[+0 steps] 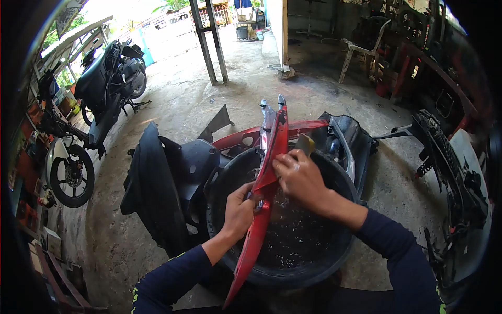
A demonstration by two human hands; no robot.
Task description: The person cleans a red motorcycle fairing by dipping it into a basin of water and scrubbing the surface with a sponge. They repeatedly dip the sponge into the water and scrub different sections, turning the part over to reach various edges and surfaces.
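Note:
My left hand (240, 213) is closed around the edge of a long red motorcycle fairing panel (271, 180), about halfway along it. The panel is held tilted on edge over a large black tub (345, 246), its pointed lower end reaching past the near rim. Against the panel's upper right face, my right hand (299, 171) is closed on a yellowish sponge (306, 143), whose top shows above the fingers. Water (293, 238) with flecks of foam lies in the tub below. Silvery mounting tabs (267, 118) stick up at the panel's far end.
Black plastic body panels (159, 183) lie left of the tub, and more dark parts (355, 141) lie behind it at right. Another red panel (306, 125) rests beyond the rim. A motorcycle (112, 73) stands at far left, a plastic chair (361, 49) at back right.

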